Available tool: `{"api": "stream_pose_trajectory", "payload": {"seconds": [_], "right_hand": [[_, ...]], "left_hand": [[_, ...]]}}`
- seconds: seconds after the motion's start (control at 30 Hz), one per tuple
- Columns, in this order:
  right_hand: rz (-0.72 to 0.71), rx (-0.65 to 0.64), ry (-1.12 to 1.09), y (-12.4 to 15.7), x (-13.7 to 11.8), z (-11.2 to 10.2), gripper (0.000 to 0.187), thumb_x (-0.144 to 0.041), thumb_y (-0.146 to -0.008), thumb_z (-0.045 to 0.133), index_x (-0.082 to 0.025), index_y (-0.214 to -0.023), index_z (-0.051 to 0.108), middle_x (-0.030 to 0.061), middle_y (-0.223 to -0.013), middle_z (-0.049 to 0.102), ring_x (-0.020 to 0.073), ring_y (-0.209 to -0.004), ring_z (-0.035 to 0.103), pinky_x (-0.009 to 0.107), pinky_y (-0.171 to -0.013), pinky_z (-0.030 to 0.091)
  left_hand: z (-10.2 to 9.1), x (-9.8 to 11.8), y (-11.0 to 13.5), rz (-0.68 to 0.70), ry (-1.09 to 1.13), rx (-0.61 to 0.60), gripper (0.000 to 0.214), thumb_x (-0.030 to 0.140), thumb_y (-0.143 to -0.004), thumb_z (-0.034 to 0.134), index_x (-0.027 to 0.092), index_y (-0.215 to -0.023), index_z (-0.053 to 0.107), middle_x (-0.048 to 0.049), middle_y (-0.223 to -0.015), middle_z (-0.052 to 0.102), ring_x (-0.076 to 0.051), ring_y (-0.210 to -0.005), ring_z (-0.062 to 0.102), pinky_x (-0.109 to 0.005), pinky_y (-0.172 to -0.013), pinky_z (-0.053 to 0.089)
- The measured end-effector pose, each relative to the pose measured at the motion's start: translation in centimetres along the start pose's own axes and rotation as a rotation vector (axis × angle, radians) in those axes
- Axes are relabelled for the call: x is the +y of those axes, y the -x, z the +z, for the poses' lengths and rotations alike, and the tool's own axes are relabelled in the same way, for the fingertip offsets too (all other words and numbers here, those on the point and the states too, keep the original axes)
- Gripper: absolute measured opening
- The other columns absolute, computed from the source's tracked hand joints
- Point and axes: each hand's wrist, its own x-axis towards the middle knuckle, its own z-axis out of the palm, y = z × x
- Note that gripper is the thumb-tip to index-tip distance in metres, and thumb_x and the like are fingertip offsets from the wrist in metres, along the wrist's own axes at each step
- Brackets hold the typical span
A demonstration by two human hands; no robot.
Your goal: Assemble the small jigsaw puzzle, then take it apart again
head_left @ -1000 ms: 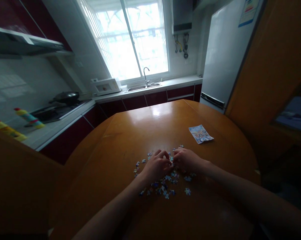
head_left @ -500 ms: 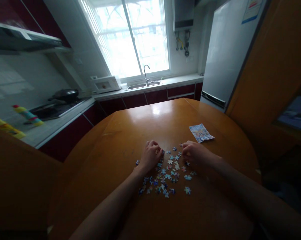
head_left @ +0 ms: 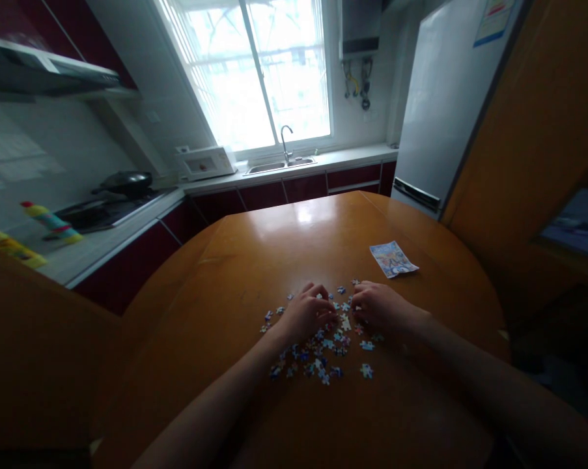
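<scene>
Small jigsaw puzzle pieces [head_left: 327, 344], mostly pale blue, white and purple, lie loose and partly overlapping on the wooden table [head_left: 215, 319]. My left hand [head_left: 307, 314] rests among them, palm down, its fingers curled and the tips low over the pieces at the middle. Facing it across a narrow gap is my right hand [head_left: 379, 303], fingers bent and pressed together at the right side of the pieces. Whatever either hand pinches is hidden by the fingers. Beyond my right hand lies a creased paper sheet [head_left: 394, 259] with a colourful picture.
Single pieces lie apart, such as a blue puzzle piece [head_left: 366, 371] toward the near right. Across the table run a counter with a sink [head_left: 274, 168], a microwave [head_left: 206, 163] and a stove with a wok [head_left: 127, 182]. A fridge [head_left: 445, 98] stands at the right.
My left hand has moved right and slightly nearer, uncovering several pieces on its left and covering others. My right hand has shifted slightly left, narrowing the gap between them.
</scene>
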Motion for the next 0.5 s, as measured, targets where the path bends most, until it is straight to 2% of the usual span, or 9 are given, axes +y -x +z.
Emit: {"api": "stream_pose_trajectory", "payload": {"seconds": [0.1,0.3,0.4,0.5], "right_hand": [[-0.069,-0.002,0.002,0.0,-0.9,0.3,0.008,-0.019,-0.085,0.069,-0.022,-0.085,0.075,0.0044,-0.089,0.066,0.0176,-0.084,0.059,0.026,-0.071,0.04],[-0.152,-0.004,-0.012,-0.3,-1.6,1.7,0.01,-0.022,-0.088,0.066,-0.02,-0.079,0.072,0.0041,-0.086,0.064,0.0176,-0.083,0.055,0.027,-0.072,0.04],[-0.163,-0.012,-0.117,-0.2,-0.9,1.0,0.005,-0.016,-0.085,0.068,-0.019,-0.081,0.07,0.0035,-0.087,0.064,0.0164,-0.084,0.056,0.025,-0.072,0.041],[-0.093,0.049,-0.159,0.0,0.7,-0.5,0.006,-0.013,-0.082,0.069,-0.018,-0.079,0.07,0.0034,-0.087,0.065,0.0164,-0.083,0.058,0.025,-0.073,0.041]], "left_hand": [[-0.3,0.0,0.1,-0.015,-0.011,-0.026,0.008,0.034,-0.084,0.077,0.029,-0.089,0.08,-0.0048,-0.103,0.063,-0.022,-0.101,0.053,-0.033,-0.087,0.048],[-0.7,-0.1,0.2,-0.026,0.011,-0.061,0.007,0.034,-0.083,0.079,0.028,-0.087,0.079,-0.0041,-0.103,0.063,-0.022,-0.101,0.052,-0.033,-0.087,0.046],[-0.6,-0.1,0.2,-0.035,0.06,-0.053,0.007,0.032,-0.083,0.078,0.026,-0.085,0.078,-0.0042,-0.103,0.063,-0.021,-0.102,0.053,-0.032,-0.088,0.045],[-0.8,-0.2,0.1,-0.042,0.107,-0.019,0.007,0.03,-0.084,0.077,0.024,-0.084,0.076,-0.0048,-0.103,0.062,-0.021,-0.102,0.054,-0.032,-0.089,0.046]]}}
